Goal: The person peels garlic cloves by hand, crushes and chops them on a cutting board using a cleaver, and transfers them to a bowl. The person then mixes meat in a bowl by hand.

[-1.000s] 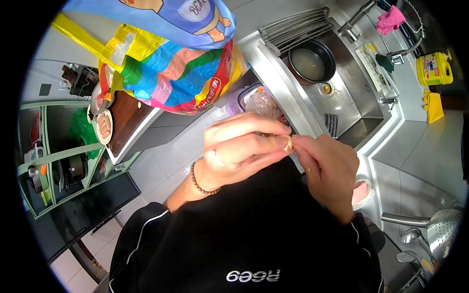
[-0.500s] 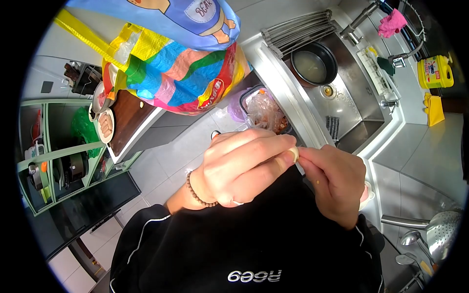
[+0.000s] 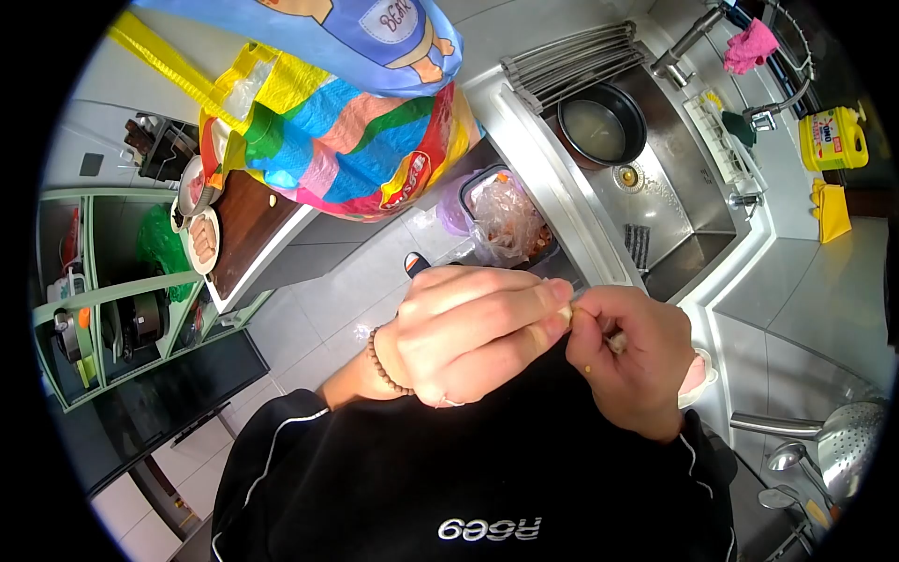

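Note:
My left hand [image 3: 478,328], with a beaded bracelet at the wrist, pinches a small pale garlic clove [image 3: 566,315] between thumb and fingertips. Against the same clove press the thumb and forefinger of my right hand [image 3: 632,351]. Something small and whitish, perhaps garlic skin [image 3: 616,343], shows inside the curled right fingers. Both hands meet in front of my black top, above the floor and close to the sink counter's edge. A tiny yellowish bit sticks to my right thumb. The fingers cover much of the clove.
Below the hands stands a waste bin [image 3: 510,220] with a plastic liner and scraps. The sink [image 3: 688,253] holds a dark pot [image 3: 604,126]. A colourful bag [image 3: 346,140] and a plate of sausage-like pieces [image 3: 203,241] rest on the brown counter [image 3: 248,220]. A strainer [image 3: 850,450] lies at right.
My left hand has dropped slightly, and its fingertips now cover more of the clove. The right fingers have curled inward, showing the whitish bit. A shoe tip shows more by the bin.

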`<state>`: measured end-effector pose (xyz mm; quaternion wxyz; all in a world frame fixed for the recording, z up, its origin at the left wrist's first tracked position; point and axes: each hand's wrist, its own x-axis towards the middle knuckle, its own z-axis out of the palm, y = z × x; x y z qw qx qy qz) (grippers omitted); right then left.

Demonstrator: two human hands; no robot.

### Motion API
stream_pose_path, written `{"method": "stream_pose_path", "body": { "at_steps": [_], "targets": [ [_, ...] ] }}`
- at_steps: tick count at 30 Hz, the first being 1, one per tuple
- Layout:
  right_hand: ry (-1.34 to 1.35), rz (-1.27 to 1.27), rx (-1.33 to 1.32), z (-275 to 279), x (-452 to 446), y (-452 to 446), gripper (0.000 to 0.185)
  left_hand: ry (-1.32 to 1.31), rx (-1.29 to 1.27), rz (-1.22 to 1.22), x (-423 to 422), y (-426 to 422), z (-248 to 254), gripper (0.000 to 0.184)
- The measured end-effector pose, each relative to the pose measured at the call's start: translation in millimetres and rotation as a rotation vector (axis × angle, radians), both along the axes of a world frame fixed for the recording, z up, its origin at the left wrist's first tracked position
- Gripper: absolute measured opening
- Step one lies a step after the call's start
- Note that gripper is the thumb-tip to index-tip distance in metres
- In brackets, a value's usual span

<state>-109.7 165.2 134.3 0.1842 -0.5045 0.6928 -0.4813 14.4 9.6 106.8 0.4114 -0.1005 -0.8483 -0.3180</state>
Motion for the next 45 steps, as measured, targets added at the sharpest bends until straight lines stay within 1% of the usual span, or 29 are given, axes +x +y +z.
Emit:
{"method": "stream_pose_path", "body": {
  "at_steps": [6,9,10,13,15,17,18,21,22,25,28,31,34,36,37,39,40,42,45],
  "targets": [
    [-0.22,-0.016,0.004,3.1,-2.8,3.8,0.013,0.0,0.214,-0.069,-4.2,-0.9,-5.2,0.027],
    [-0.293,-0.027,0.024,3.2,-3.3,3.3,0.01,0.005,0.325,-0.002,-4.3,4.9,-11.7,0.023],
    [-0.315,-0.032,0.023,2.5,-3.2,3.0,0.009,0.059,0.435,-0.024,-9.3,7.4,-17.0,0.027],
    [-0.413,-0.053,0.025,-0.2,-2.7,2.6,0.007,-0.158,0.564,0.018,-4.3,10.6,-9.4,0.03],
    [-0.518,-0.074,0.029,-1.7,-2.4,2.8,0.007,-0.154,0.653,-0.059,-5.8,10.1,-11.7,0.03],
    [-0.56,-0.094,0.001,-3.8,-2.1,2.5,0.006,-0.132,0.709,-0.119,-6.7,8.6,-19.8,0.029],
    [-0.581,-0.103,-0.013,-5.2,-2.0,2.2,0.006,-0.128,0.861,-0.138,-9.0,12.8,-16.3,0.023],
    [-0.697,-0.134,-0.032,-12.4,-5.4,4.3,0.005,-0.071,1.06,-0.199,-10.4,17.1,-24.1,0.016],
    [-0.734,-0.119,-0.044,-15.8,-7.4,5.4,0.005,-0.073,1.11,-0.266,-9.3,16.1,-27.5,0.011],
    [-0.814,-0.08,-0.083,-23.6,-8.3,6.7,0.005,-0.057,1.236,-0.401,-14.3,17.7,-39.3,0.015],
    [-0.814,-0.068,-0.112,-24.2,-1.6,3.4,0.005,0.029,1.525,-0.502,-22.8,22.8,-36.0,0.022],
    [-0.821,-0.083,-0.119,-21.6,-1.3,0.3,0.005,-0.05,1.573,-0.503,-23.0,20.7,-29.3,0.026],
    [-0.871,-0.042,-0.119,-24.5,-3.0,0.1,0.005,-0.088,1.533,-0.568,-21.9,17.0,-39.1,0.027],
    [-0.923,0.0,-0.108,-33.2,-8.8,3.7,0.005,-0.013,1.592,-0.688,-22.9,16.7,-51.6,0.027],
    [-1.029,0.031,-0.125,-32.9,-11.5,5.3,0.004,0.027,1.619,-0.747,-23.4,16.1,-54.7,0.027],
    [-1.241,0.096,-0.158,-31.3,-14.8,7.0,0.002,0.092,1.698,-0.721,-23.2,14.0,-52.8,0.029],
    [-1.096,0.016,-0.124,-33.2,-14.8,6.0,0.003,0.125,1.737,-0.707,-23.2,13.2,-51.6,0.03],
    [-0.802,-0.141,-0.058,-39.0,-15.0,3.5,0.004,0.115,1.71,-0.723,-20.7,11.0,-56.8,0.031],
    [-0.144,-0.287,-0.014,-31.5,-12.1,-4.7,0.01,0.085,1.632,-0.684,-18.0,9.8,-55.5,0.031]
  ]
}}
